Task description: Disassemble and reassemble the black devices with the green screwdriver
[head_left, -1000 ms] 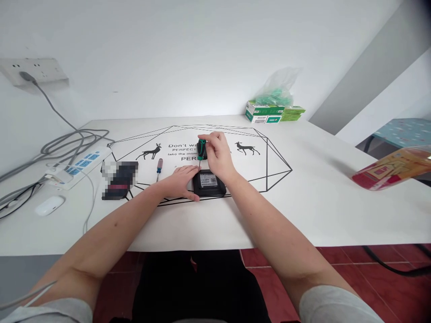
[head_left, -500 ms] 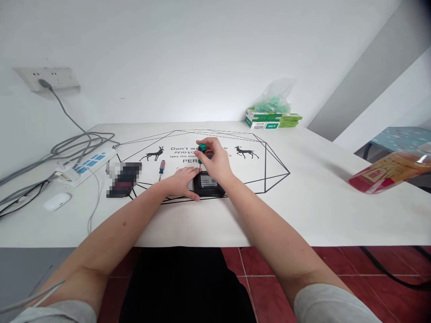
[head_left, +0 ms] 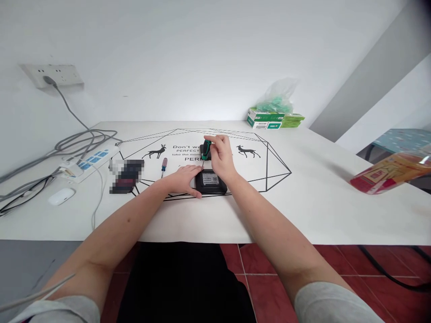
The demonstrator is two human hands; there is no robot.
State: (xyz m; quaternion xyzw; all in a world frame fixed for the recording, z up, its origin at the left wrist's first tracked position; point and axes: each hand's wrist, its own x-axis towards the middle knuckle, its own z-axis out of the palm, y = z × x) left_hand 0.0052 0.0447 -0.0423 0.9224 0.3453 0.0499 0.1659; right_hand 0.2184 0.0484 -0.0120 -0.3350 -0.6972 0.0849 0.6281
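A flat black electronic device point(head_left: 218, 185) with a white printed label lies on the table in front of me. My left hand point(head_left: 183, 178) braces its left side, thumb by the near corner and fingers by the far one. My right hand point(head_left: 222, 157) is closed round a green-and-black screwdriver point(head_left: 206, 148), index finger over the handle's top. The shaft points down at the device's far left corner; whether the tip sits in a screw is too small to tell. Behind the right hand, another dark object is mostly hidden.
Left of my hands lie a second screwdriver point(head_left: 164, 165) and a blurred dark item point(head_left: 126, 177). Further left are a power strip point(head_left: 94, 162), cables and a white mouse point(head_left: 62, 196). Green-and-white boxes point(head_left: 266, 117) stand at the back; a red-and-orange package point(head_left: 380, 175) lies right.
The screwdriver handle now leans more to the right, and my right index finger has stretched over its top. My left hand stays beside the device. The whole view has shifted slightly.
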